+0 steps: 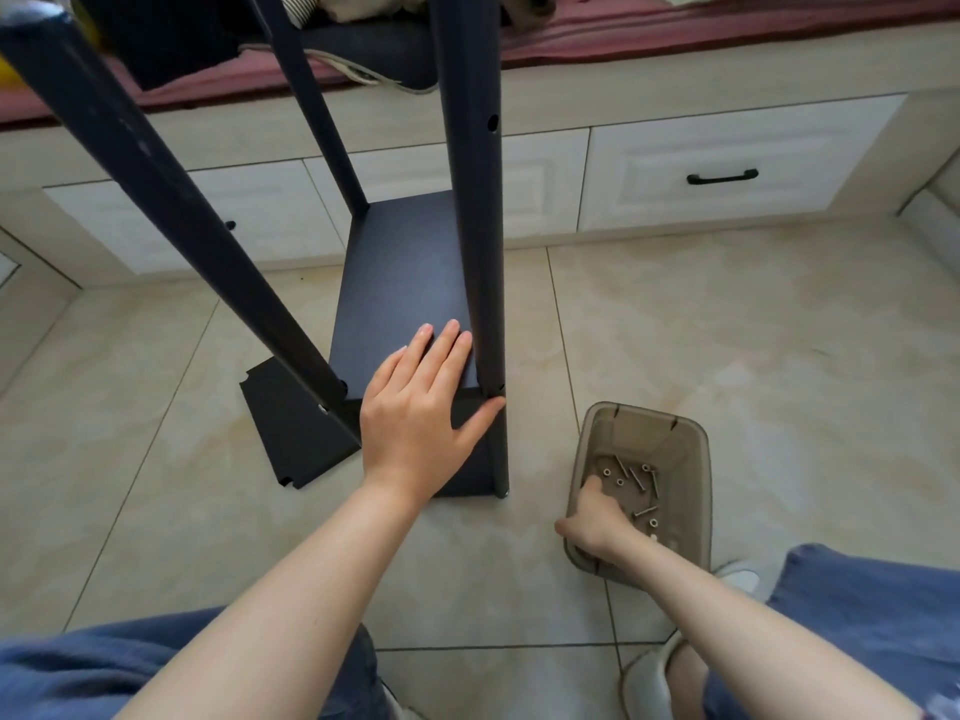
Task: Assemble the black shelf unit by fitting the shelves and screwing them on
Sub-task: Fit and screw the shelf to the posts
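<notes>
The step in hand looks like fixing a fitted shelf to its posts, with the person fetching hardware for it. The black shelf unit [475, 252] stands upright on the tiled floor [753, 330], just in front of a bed base with white drawers [717, 179]. Its black shelf [405, 272] sits between the posts, low in the frame. The left hand [415, 413] lies flat on the near end of that shelf, its fingers [447, 345] straight and pressed together. The thumb is spread wide and touches the near right post [483, 174], right beside a small screw hole [496, 389] at shelf height. To the right, near the person's knee, sits a translucent brown plastic bin [698, 459] holding loose screws [638, 479] and nuts. The right hand [597, 517] reaches down into it with its fingers pointing at the hardware. They are turned away from the camera, so I cannot tell whether they pinch a screw or only feel for one. A spare black shelf panel [291, 428] with notched corners lies flat on the floor at the left, partly under the near left post [156, 200]. The next move likely calls for lifting out one screw and bringing it to the hole beside the thumb. The left hand would need to hold the shelf level, so that its edge lines up with the hole.
</notes>
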`<act>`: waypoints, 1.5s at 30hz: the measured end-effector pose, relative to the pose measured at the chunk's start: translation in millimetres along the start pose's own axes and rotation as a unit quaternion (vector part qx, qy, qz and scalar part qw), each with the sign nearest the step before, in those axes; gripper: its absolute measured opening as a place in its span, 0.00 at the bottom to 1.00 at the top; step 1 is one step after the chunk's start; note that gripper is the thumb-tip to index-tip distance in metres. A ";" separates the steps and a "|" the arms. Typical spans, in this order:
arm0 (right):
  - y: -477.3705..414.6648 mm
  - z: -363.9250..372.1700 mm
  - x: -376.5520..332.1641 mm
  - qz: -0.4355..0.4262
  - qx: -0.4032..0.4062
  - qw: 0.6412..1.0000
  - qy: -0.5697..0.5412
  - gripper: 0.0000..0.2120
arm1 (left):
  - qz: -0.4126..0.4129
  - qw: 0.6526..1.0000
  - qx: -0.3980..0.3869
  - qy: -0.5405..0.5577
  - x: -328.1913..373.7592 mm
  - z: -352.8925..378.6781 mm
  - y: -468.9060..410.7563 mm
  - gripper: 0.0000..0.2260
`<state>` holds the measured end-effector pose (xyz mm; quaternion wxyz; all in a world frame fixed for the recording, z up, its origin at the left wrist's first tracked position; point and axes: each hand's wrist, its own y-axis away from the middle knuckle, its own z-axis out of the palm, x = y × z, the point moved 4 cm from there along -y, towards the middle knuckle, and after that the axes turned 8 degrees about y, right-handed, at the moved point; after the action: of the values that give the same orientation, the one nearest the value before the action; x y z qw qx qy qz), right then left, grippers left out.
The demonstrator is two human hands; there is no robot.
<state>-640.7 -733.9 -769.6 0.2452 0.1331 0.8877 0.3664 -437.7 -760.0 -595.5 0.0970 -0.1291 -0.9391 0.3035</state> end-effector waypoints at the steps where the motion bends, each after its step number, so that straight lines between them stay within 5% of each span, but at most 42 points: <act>1: 0.9 3.7 -2.4 -0.009 -0.003 1.000 0.001 0.34 | -0.001 1.000 -0.001 0.001 0.2 0.3 0.0 0.27; 10: 11.1 45.0 -27.8 -0.094 -0.058 0.994 0.024 0.46 | -0.012 1.000 -0.012 0.013 0.8 -0.1 -1.4 0.28; 14: 8.4 49.8 -31.6 -0.110 -0.053 0.992 0.019 0.39 | -0.014 1.000 -0.007 0.016 2.0 -0.9 -1.9 0.28; 19: -8.8 26.0 -16.4 -0.081 -0.014 0.996 -0.044 0.19 | -0.019 1.000 -0.011 0.014 0.6 -0.3 -2.1 0.28; 23: -24.9 19.9 7.5 -0.042 -0.017 0.998 0.040 0.11 | -0.029 0.999 -0.016 0.016 0.9 1.7 -0.9 0.28; 31: -42.8 40.4 21.6 0.019 -0.040 0.999 0.020 0.22 | -0.035 0.999 -0.016 0.011 -0.5 3.8 0.3 0.27; 45: -48.2 56.4 26.1 -0.010 -0.009 0.992 0.127 0.19 | -0.033 0.999 0.004 0.020 2.0 0.6 1.9 0.26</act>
<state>-635.5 -723.6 -847.4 0.1349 0.0746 0.9096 0.3859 -439.4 -758.2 -596.9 0.1265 -0.1033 -0.9394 0.3016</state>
